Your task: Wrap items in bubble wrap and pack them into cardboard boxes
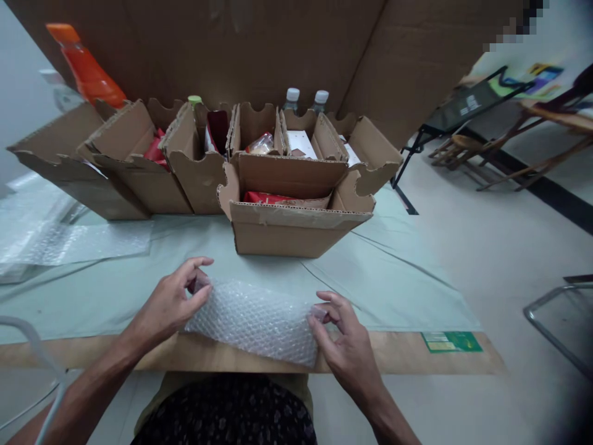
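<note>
A bundle wrapped in clear bubble wrap (254, 318) lies on the near edge of the table. My left hand (173, 303) pinches its left end between thumb and fingers. My right hand (345, 340) pinches its right end the same way. What is inside the wrap is hidden. Just beyond it stands an open cardboard box (291, 228) with a red packet (269, 198) inside.
A row of open cardboard boxes (134, 167) holds packets and bottles at the back. An orange bottle (86, 68) stands far left. Sheets of bubble wrap (69, 241) lie on the pale green table cover (393, 278). Folded chairs (500, 142) stand on the floor at right.
</note>
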A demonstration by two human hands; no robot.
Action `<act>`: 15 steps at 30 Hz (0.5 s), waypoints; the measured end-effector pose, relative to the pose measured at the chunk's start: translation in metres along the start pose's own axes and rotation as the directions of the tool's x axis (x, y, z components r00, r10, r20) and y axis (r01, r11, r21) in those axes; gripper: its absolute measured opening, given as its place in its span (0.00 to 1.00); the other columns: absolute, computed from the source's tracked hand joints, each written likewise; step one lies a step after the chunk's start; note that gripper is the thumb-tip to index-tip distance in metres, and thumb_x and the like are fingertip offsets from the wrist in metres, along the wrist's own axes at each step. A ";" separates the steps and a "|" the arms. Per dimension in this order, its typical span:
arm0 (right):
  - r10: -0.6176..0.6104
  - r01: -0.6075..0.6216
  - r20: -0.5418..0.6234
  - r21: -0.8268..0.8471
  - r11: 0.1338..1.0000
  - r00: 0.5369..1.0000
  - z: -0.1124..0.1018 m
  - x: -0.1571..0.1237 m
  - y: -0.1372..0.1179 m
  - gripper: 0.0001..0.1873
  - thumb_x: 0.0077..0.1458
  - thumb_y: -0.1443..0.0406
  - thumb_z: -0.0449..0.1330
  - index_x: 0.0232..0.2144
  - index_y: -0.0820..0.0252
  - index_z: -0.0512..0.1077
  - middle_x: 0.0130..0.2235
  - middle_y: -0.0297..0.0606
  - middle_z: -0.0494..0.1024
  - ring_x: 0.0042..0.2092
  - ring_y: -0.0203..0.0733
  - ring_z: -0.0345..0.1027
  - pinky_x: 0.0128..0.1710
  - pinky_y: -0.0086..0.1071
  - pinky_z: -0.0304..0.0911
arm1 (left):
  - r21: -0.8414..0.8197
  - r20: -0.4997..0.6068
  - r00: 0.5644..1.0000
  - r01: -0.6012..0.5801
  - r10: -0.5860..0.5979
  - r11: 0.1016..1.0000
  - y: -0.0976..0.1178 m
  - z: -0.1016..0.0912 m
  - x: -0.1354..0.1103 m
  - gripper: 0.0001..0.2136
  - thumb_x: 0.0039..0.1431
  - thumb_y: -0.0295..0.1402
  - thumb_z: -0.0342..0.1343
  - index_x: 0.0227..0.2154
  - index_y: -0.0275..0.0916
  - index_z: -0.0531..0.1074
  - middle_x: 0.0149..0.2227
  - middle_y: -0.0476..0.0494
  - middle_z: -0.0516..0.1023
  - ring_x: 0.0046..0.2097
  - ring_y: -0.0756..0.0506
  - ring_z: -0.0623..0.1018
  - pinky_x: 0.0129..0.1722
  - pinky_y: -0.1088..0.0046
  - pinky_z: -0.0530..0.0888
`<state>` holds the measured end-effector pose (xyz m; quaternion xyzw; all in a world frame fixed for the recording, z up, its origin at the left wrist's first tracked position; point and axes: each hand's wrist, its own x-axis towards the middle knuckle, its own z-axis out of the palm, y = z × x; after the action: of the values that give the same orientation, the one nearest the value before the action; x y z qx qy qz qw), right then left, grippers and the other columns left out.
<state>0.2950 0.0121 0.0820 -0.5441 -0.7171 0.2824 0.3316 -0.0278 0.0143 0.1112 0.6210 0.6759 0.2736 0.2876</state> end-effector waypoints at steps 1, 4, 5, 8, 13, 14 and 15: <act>0.014 -0.013 0.075 -0.013 1.000 0.997 0.002 -0.002 -0.002 0.20 0.62 0.64 0.57 0.56 0.57 0.66 0.33 0.33 0.79 0.31 0.39 0.74 0.34 0.32 0.71 | 0.026 -0.004 1.000 0.008 -0.008 1.000 -0.002 -0.001 0.007 0.23 0.58 0.41 0.52 0.55 0.38 0.67 0.30 0.51 0.76 0.32 0.46 0.76 0.36 0.69 0.73; 0.020 -0.002 0.271 -0.066 0.998 0.963 0.011 -0.006 -0.003 0.25 0.61 0.66 0.54 0.60 0.58 0.65 0.31 0.32 0.80 0.29 0.39 0.72 0.32 0.34 0.70 | 0.130 0.005 1.000 0.026 -0.027 0.991 -0.013 0.002 0.027 0.28 0.57 0.40 0.52 0.59 0.35 0.66 0.31 0.49 0.77 0.33 0.44 0.77 0.36 0.67 0.72; 0.007 0.013 0.298 -0.065 0.998 0.954 0.013 -0.007 -0.003 0.25 0.61 0.66 0.54 0.61 0.58 0.65 0.32 0.33 0.80 0.29 0.39 0.72 0.33 0.34 0.71 | 0.168 0.015 1.000 0.021 -0.024 0.986 -0.017 0.004 0.031 0.29 0.56 0.39 0.52 0.61 0.34 0.64 0.32 0.48 0.77 0.33 0.43 0.77 0.36 0.67 0.72; -0.030 0.040 0.321 -0.026 0.999 0.947 0.018 -0.008 -0.006 0.21 0.61 0.66 0.55 0.57 0.57 0.71 0.35 0.35 0.82 0.32 0.40 0.74 0.35 0.35 0.72 | 0.269 0.079 0.997 -0.016 -0.006 0.963 -0.027 0.004 0.030 0.32 0.56 0.34 0.49 0.65 0.34 0.60 0.33 0.46 0.78 0.34 0.42 0.78 0.35 0.67 0.71; -0.029 -0.072 0.522 0.172 0.982 0.852 0.034 -0.013 -0.040 0.13 0.62 0.65 0.56 0.45 0.56 0.78 0.38 0.37 0.84 0.35 0.40 0.76 0.38 0.34 0.72 | 0.432 0.117 0.991 -0.112 0.067 0.895 -0.024 -0.010 0.036 0.30 0.59 0.28 0.44 0.66 0.35 0.60 0.34 0.43 0.79 0.37 0.40 0.80 0.37 0.66 0.72; -0.051 -0.121 0.589 0.249 0.961 0.806 0.040 -0.016 -0.048 0.15 0.62 0.65 0.57 0.49 0.55 0.77 0.39 0.36 0.84 0.36 0.39 0.76 0.37 0.32 0.72 | 0.462 0.119 0.988 -0.145 0.100 0.875 -0.021 -0.013 0.044 0.29 0.60 0.28 0.44 0.66 0.35 0.60 0.36 0.41 0.80 0.39 0.39 0.80 0.39 0.64 0.72; -0.082 -0.165 0.646 0.312 0.936 0.759 0.045 -0.020 -0.055 0.19 0.60 0.66 0.59 0.54 0.54 0.75 0.41 0.36 0.84 0.36 0.38 0.76 0.35 0.30 0.72 | 0.486 0.123 0.984 -0.174 0.130 0.857 -0.017 -0.015 0.053 0.30 0.59 0.27 0.45 0.66 0.35 0.60 0.38 0.39 0.80 0.41 0.38 0.80 0.41 0.62 0.73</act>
<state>0.2306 -0.0228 0.0932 -0.3603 -0.7127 0.5836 0.1473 -0.0537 0.0660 0.1068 0.7365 0.6591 0.0865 0.1253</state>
